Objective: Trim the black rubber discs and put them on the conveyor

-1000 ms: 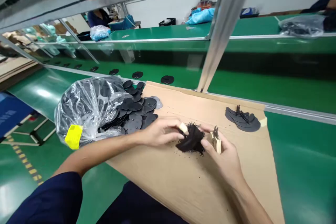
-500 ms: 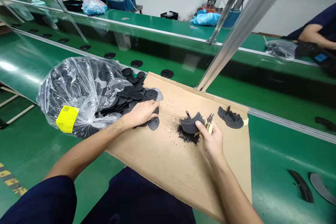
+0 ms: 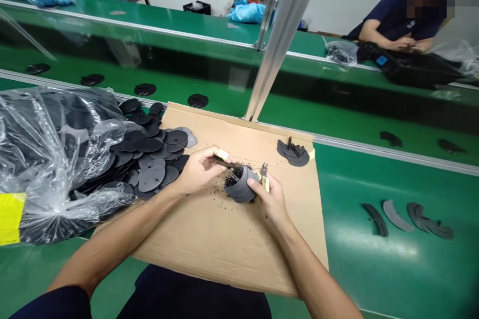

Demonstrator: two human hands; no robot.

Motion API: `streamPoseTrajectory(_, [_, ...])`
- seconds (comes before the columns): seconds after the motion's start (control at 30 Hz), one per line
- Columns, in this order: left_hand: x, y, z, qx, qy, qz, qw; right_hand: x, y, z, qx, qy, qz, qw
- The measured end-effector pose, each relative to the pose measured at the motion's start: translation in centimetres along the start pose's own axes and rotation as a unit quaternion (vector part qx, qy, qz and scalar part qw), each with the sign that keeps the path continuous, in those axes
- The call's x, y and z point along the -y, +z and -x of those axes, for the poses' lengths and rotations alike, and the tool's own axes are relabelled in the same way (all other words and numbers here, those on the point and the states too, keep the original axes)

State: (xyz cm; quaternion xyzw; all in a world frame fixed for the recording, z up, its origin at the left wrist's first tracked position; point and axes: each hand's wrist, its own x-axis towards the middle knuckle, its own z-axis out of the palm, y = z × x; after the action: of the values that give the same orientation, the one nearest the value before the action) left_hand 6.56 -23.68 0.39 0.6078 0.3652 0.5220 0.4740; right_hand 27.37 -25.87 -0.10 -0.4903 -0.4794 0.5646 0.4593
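Observation:
My left hand (image 3: 198, 172) is closed on a thin dark plastic disc (image 3: 226, 161), seen nearly edge-on, with pale tape or a cover on a finger. In my right hand (image 3: 277, 204) are a stack of curved dark plastic pieces (image 3: 241, 192) and a pair of nippers (image 3: 264, 168), whose jaws point up. The disc is close to the stack's left end; whether they touch I cannot tell. Small black scraps (image 3: 229, 178) lie beneath, on a cardboard sheet (image 3: 224, 239). A heap of dark discs (image 3: 151, 177) spills out left of my left hand.
A clear plastic bag (image 3: 56, 159) of discs with a yellow label (image 3: 11, 219) stands at left. A small pile of dark pieces (image 3: 295, 153) lies at the cardboard's back right corner. Curved pieces (image 3: 397, 216) rest on the green belt. A metal post (image 3: 280, 35) rises behind. A co-worker (image 3: 400, 25) sits across.
My left hand has left the disc heap and come right to the stack, with a disc in its fingers. My right hand still holds the stack and nippers. The view has turned right.

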Motion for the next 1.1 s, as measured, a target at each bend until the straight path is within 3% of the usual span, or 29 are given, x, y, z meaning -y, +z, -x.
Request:
streamPoseTrajectory(0.17, [0.9, -0.3, 0.8, 0.008, 0.005, 0.011, 1.000, 0.2, 0.0, 0.3, 0.011, 0.014, 0.026, 1.000])
streamPoseTrajectory(0.33, [1.1, 0.5, 1.5, -0.049, -0.061, -0.053, 0.996, 0.2, 0.0, 0.7, -0.009, -0.003, 0.089, 0.996])
streamPoseTrajectory(0.57, [1.6, 0.0, 1.4, -0.067, -0.143, 0.045, 0.986, 0.1, 0.3, 0.9, -0.036, -0.046, 0.129, 0.990])
streamPoseTrajectory(0.8, [1.1, -0.3, 0.9, -0.108, -0.132, 0.085, 0.982, 0.0, 0.3, 0.7, -0.034, -0.042, 0.131, 0.990])
streamPoseTrajectory(1.1, [0.9, 0.4, 1.5, -0.096, -0.100, 0.084, 0.987, 0.0, 0.6, 1.0, -0.029, -0.032, 0.115, 0.992])
